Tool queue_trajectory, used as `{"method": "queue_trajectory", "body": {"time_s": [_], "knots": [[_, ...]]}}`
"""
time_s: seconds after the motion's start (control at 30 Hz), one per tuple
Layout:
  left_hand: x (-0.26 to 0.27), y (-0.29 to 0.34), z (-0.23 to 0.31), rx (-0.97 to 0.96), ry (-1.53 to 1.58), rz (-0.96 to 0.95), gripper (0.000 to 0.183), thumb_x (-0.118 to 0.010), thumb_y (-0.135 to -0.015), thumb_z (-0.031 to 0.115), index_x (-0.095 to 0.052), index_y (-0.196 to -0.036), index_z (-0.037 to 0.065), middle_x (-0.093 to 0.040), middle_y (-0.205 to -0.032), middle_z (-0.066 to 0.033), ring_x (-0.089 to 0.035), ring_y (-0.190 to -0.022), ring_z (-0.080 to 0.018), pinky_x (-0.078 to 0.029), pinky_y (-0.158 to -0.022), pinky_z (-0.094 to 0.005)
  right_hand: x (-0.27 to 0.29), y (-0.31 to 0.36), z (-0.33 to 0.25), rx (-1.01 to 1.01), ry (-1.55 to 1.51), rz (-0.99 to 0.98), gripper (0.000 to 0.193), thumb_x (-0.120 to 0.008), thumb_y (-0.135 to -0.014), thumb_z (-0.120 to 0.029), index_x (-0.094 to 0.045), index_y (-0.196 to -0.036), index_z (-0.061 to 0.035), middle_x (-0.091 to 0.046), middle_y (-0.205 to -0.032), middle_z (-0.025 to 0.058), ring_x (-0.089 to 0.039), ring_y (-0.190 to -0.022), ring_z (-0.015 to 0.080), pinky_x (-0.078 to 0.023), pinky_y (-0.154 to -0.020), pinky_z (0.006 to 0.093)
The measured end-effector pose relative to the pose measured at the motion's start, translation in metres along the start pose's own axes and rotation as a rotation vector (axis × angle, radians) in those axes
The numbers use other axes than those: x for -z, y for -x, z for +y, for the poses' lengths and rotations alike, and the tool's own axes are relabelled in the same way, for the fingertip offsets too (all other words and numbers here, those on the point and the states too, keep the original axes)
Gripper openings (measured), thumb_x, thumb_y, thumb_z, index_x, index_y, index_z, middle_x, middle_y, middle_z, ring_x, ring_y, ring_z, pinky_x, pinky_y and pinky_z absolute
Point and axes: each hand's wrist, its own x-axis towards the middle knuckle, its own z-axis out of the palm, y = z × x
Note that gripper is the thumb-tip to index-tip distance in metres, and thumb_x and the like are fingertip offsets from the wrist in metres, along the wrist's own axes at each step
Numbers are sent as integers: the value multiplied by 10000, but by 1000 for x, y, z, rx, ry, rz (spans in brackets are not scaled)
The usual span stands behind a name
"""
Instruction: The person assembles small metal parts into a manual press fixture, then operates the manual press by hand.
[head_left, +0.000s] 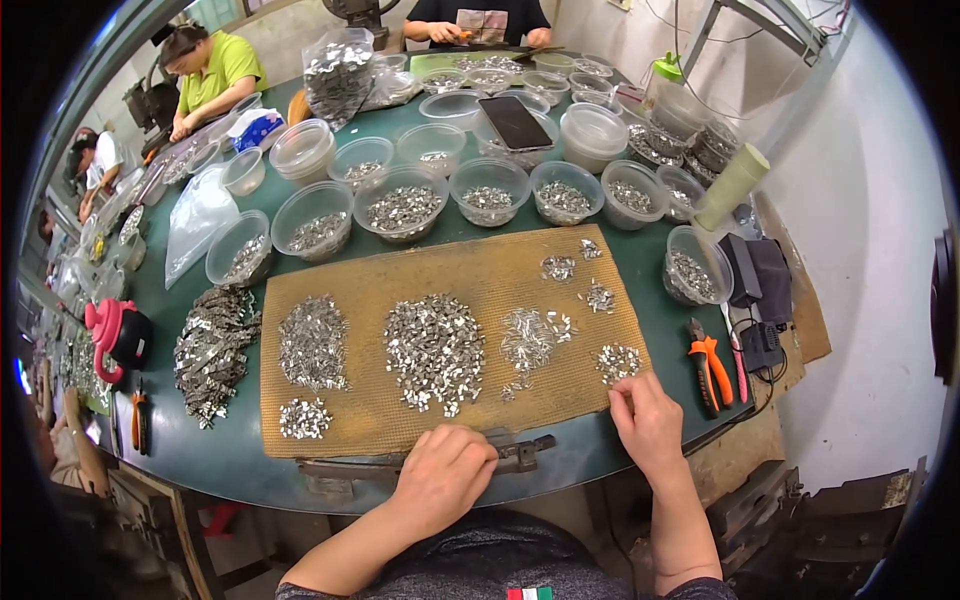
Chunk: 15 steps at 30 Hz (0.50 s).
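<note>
My left hand (445, 476) is curled over a dark metal jig (522, 455) at the table's front edge. Its fingertips are partly hidden, so what they grip cannot be told. My right hand (648, 424) is closed in a pinch at the mat's right edge, just below a small pile of metal pieces (619, 363); anything between its fingertips is too small to make out. On the tan textured mat (370, 274) lie a large heap of shiny metal pieces (435, 352), a heap of finer pieces (313, 342) to its left, and a looser heap (530, 340) to its right.
Clear plastic bowls (402, 202) of metal parts line the mat's far side. Orange-handled cutters (709, 366) lie right, near a black adapter (762, 345). Left are a pile of metal strips (215, 352) and a pink-lidded bottle (118, 338). A phone (514, 123) rests on bowls. Co-workers sit beyond.
</note>
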Motion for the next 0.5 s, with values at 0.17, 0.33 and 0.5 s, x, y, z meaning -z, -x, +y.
{"method": "queue_trajectory", "body": {"time_s": [0.17,0.33,0.5], "knots": [[3,3,0,-42,-71,-21,191,-776,-815,52,-683,-981,67,-644,-993,-58,-628,-973,-270,-501,-838,-390,1,-1,-28,16,-146,-63,149,-762,-836,-49,-645,-926,-67,-671,-860,73,-679,-690,260,-542,-600,362],[15,8,-8,-20,24,-46,185,-765,-820,25,-688,-987,47,-665,-1001,-77,-653,-975,-289,-533,-837,-391,-9,-6,-70,355,-386,-153,199,-761,-810,-27,-629,-955,-56,-688,-963,80,-689,-811,274,-566,-710,367],[33,16,-12,13,117,-3,191,-752,-837,26,-673,-1011,35,-662,-1006,-102,-665,-992,-293,-551,-841,-393,-30,-3,-97,507,-437,-241,214,-758,-786,-26,-622,-950,-34,-660,-1014,91,-674,-926,268,-559,-841,396]]}}
